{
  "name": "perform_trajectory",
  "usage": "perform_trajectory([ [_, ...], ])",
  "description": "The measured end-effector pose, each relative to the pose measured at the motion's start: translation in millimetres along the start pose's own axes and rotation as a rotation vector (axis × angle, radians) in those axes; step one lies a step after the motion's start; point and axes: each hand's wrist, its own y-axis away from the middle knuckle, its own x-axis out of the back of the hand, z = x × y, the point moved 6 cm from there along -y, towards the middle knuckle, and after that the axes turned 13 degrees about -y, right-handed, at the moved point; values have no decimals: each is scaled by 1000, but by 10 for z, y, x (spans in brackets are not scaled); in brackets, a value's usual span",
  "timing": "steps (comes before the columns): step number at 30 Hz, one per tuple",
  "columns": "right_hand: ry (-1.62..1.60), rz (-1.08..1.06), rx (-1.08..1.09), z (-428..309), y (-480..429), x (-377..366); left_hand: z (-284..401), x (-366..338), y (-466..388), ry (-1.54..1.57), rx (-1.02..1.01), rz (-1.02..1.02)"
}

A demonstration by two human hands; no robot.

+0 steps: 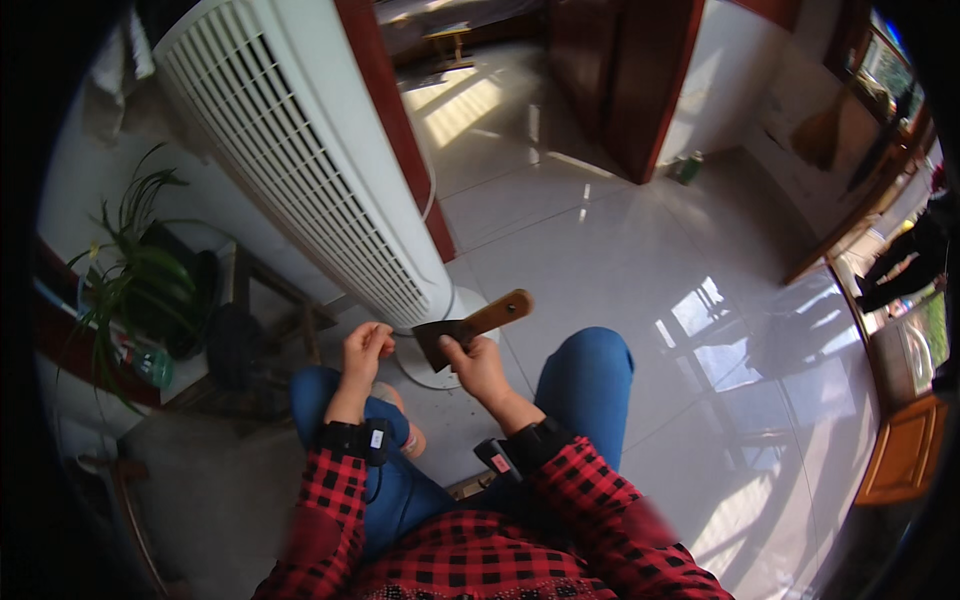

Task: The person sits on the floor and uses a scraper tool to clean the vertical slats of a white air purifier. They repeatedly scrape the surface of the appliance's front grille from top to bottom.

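My right hand [480, 367] grips a putty knife [498, 313] at the blade, with the thumb pressed on the dark metal. Its wooden handle, with a hole near the end, points up and to the right. Just left of the blade's edge is my left hand [365, 358], its fingers curled in and the thumb against the forefinger. Nothing shows between those fingertips, and a small gap separates them from the blade. Beyond both hands stands a white tower fan [330, 172] with a slatted grille. Its round base [427, 367] is partly hidden behind the knife and my right hand.
On the left, a potted plant [142, 262] and a green plastic bottle [154, 367] are by a wooden stool [281, 300]. A dark red door [626, 82] stands ajar ahead. A green can [688, 167] sits near the wall. Far right, a person [911, 247] is by the doorway.
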Motion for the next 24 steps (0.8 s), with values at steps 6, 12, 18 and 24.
perform_trajectory([
  [6, 265, 131, 11, -127, -12, -1, 85, 353, 13, 48, 72, 396],
  [12, 354, 226, 56, -96, -28, -33, 239, 302, -147, 63, 54, 418],
  [18, 437, 248, 276, -45, -80, -129, 272, 207, -178, 16, 24, 283],
  [24, 515, 245, 272, 28, -135, -94, 277, 195, -160, -12, -12, 236],
])
